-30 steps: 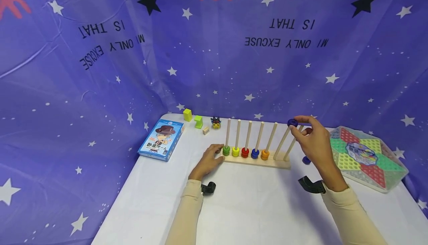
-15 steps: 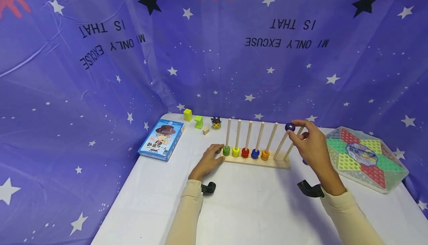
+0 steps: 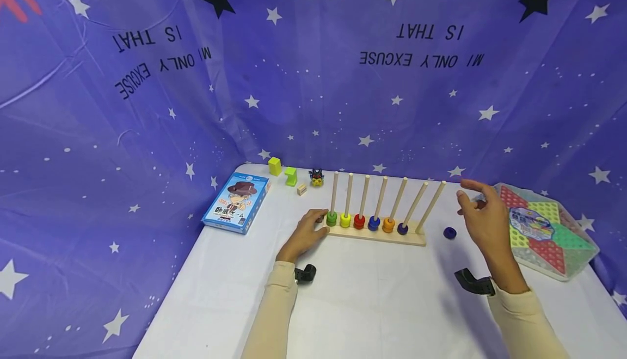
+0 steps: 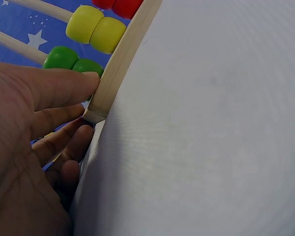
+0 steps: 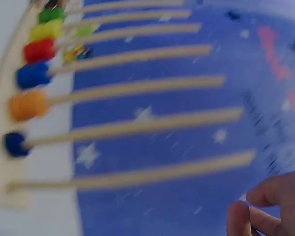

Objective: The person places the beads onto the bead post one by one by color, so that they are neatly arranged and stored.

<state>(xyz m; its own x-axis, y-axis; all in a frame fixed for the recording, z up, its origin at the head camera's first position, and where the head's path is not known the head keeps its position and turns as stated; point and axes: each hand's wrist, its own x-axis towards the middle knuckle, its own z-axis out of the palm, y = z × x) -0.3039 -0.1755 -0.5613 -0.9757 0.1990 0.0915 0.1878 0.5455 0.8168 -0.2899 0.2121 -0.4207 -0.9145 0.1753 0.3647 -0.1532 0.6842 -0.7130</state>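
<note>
A wooden peg rack (image 3: pixel 377 235) stands on the white table, its row of upright pegs carrying pairs of green, yellow, red, blue and orange beads. One dark purple bead (image 3: pixel 403 229) sits at the foot of the sixth peg; the rightmost peg (image 3: pixel 431 206) is bare. My left hand (image 3: pixel 307 233) holds the left end of the base, thumb on the front edge beside the green beads (image 4: pixel 71 60), fingers behind the end. Up to the right of the rack, my right hand (image 3: pixel 490 223) is in the air, thumb and forefinger apart with nothing between them. Below it lies a loose dark purple bead (image 3: pixel 449 233).
At the right edge is a clear box (image 3: pixel 553 234) with a coloured star board. A blue card-game box (image 3: pixel 237 202) lies at the left. Behind the rack are yellow-green blocks (image 3: pixel 275 166), a small wooden piece (image 3: pixel 301 189) and a little figure (image 3: pixel 317 178).
My right hand has let go of a dark purple bead, which has dropped down the sixth peg to the base. The hand has moved right. The left hand has stayed in place.
</note>
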